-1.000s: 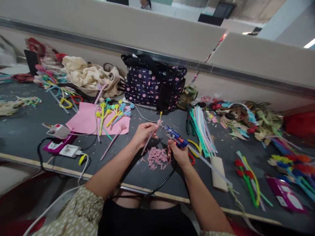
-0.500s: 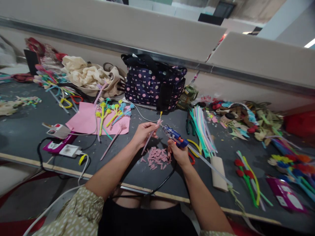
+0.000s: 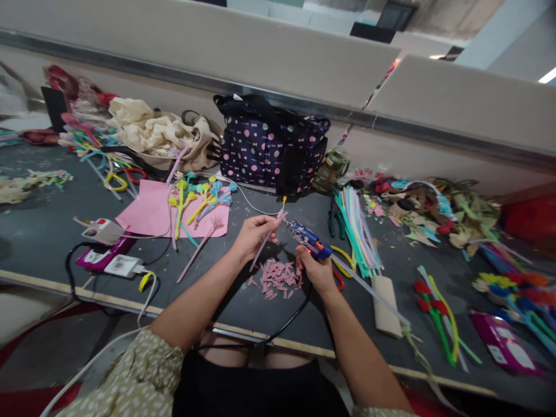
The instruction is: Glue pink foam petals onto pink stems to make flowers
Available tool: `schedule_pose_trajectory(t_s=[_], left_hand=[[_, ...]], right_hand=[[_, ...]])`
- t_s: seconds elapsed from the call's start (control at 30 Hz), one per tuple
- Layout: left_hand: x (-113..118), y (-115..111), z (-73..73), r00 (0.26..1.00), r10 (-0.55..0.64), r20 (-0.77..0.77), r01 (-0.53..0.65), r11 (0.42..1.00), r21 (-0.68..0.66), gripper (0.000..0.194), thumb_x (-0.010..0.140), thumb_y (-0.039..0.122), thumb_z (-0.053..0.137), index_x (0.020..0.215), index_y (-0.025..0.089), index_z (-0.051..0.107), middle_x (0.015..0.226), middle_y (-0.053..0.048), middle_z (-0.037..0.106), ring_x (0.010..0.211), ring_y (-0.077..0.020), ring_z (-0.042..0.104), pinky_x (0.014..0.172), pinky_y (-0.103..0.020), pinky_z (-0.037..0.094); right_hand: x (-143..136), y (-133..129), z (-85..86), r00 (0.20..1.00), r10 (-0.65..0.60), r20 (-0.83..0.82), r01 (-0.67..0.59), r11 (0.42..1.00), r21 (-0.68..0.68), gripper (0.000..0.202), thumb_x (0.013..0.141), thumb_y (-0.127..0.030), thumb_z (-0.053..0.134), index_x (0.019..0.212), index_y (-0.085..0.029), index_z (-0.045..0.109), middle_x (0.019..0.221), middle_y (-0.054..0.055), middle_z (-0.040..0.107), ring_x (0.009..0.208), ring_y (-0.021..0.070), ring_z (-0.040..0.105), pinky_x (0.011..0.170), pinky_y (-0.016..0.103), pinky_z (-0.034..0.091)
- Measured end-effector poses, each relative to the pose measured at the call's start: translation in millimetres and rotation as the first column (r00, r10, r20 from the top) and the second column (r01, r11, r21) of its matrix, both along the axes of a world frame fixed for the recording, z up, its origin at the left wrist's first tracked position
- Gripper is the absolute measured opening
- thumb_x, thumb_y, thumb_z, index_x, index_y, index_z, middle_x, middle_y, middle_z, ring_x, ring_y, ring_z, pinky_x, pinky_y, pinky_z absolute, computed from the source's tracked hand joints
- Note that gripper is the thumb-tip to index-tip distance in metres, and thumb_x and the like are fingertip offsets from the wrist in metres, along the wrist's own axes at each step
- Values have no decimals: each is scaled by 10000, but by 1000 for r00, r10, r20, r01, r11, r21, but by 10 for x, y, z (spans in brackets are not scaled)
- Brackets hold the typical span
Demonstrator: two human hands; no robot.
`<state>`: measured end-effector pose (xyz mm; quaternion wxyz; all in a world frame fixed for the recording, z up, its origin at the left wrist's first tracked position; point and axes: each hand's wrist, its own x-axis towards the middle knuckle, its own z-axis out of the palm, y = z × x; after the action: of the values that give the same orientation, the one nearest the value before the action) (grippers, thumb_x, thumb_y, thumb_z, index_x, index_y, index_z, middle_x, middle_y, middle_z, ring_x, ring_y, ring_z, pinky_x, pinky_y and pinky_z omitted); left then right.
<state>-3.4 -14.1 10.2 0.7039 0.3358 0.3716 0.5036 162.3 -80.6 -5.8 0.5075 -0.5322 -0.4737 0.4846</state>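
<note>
My left hand (image 3: 257,236) pinches a thin pink stem (image 3: 259,253) with small pink pieces at its upper end. A blue glue gun (image 3: 309,240) is gripped in my right hand (image 3: 316,267), its nozzle pointing up and left, close beside the stem's top. Whether nozzle and stem touch is too small to tell. A clear glue stick (image 3: 369,291) runs out of the gun's back toward the lower right. Between and below my hands lies a pile of short pink pieces (image 3: 278,278) on the dark table (image 3: 243,307).
Pink paper (image 3: 147,209) bears several coloured stems at left, near white plugs (image 3: 124,266). Behind my hands stand a dotted bag (image 3: 252,147) and a green bottle (image 3: 332,169). Pliers (image 3: 336,220), bundled stems (image 3: 358,231) and a beige block (image 3: 386,307) lie at right.
</note>
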Motion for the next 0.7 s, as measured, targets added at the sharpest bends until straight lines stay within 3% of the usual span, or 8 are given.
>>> schedule_pose_trajectory(t_s=[0.3, 0.47, 0.6, 0.7], left_hand=[[-27, 20, 29, 998, 70, 0, -70, 996, 51, 342, 554, 361, 856, 721, 123, 677, 589, 28, 589, 477, -63, 529, 522, -226, 544], [-50, 51, 20, 993, 116, 25, -116, 993, 21, 326, 568, 351, 843, 737, 130, 673, 566, 44, 560, 455, -53, 506, 487, -208, 527], [-61, 64, -2, 991, 129, 45, -130, 991, 14, 320, 581, 343, 836, 762, 125, 686, 597, 37, 567, 457, -48, 504, 462, -192, 512], [-68, 64, 3, 989, 138, 57, -139, 990, 19, 305, 591, 324, 831, 768, 119, 690, 604, 33, 569, 452, -42, 495, 452, -183, 508]], right_hand=[[76, 26, -28, 988, -46, 148, 52, 998, -39, 428, 765, -590, 647, 583, -215, 545, 400, -36, 483, 332, 124, 462, 342, 249, 379], [162, 115, -39, 955, -125, 269, 111, 992, 65, 305, 758, -490, 672, 722, -196, 600, 540, -31, 558, 456, 120, 505, 468, 245, 416], [189, 187, -74, 903, -65, 424, 24, 995, 102, 214, 740, -396, 648, 801, -196, 604, 649, -23, 599, 551, 138, 534, 555, 259, 426], [213, 197, -85, 827, 44, 560, -111, 990, 86, 140, 731, -320, 621, 817, -214, 590, 710, -19, 616, 626, 159, 571, 611, 265, 426]])
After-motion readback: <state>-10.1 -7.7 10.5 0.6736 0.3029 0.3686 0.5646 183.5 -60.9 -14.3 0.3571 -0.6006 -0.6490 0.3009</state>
